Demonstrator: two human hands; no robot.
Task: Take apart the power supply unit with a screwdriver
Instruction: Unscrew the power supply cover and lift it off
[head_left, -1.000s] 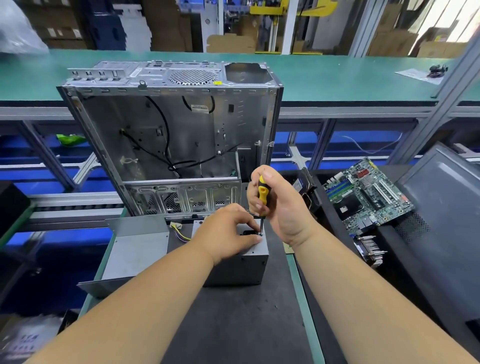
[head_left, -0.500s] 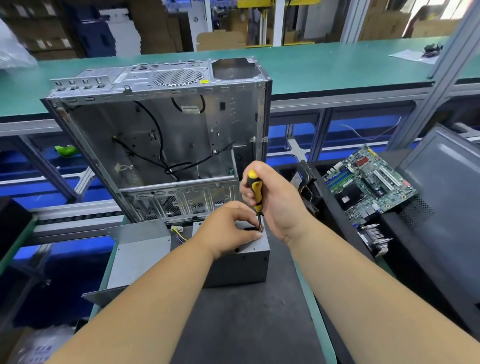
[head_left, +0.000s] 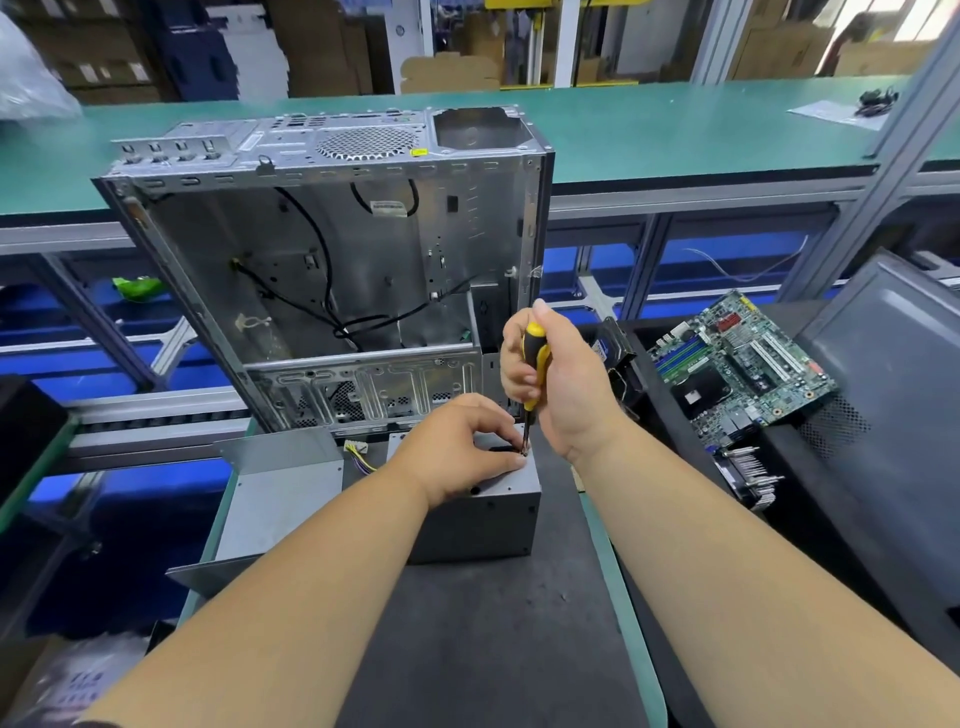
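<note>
Dark matting covers the bench (head_left: 467, 649) nearest the viewer, edged by a green strip. On it sits the power supply unit (head_left: 483, 512), a grey metal box. The left hand (head_left: 457, 447) rests on its top, fingertips curled and pinching at the spot where the tool tip meets the lid; whether a screw sits between them is too small to tell. The right hand (head_left: 561, 384) is wrapped around the yellow-and-black screwdriver (head_left: 533, 371), holding it nearly upright with the tip down on the box's top right edge. Compared with a second ago, the right hand has shifted its grip higher on the handle and the shaft stands straighter, while the left fingers have closed in on the tip. That suggests a screw is nearly out and being caught, so this fastener is probably close to done. To the left lies a loose grey metal cover (head_left: 280, 499). Behind stands the gutted computer case (head_left: 332, 260), and to the right a green circuit board (head_left: 737, 369).
</note>
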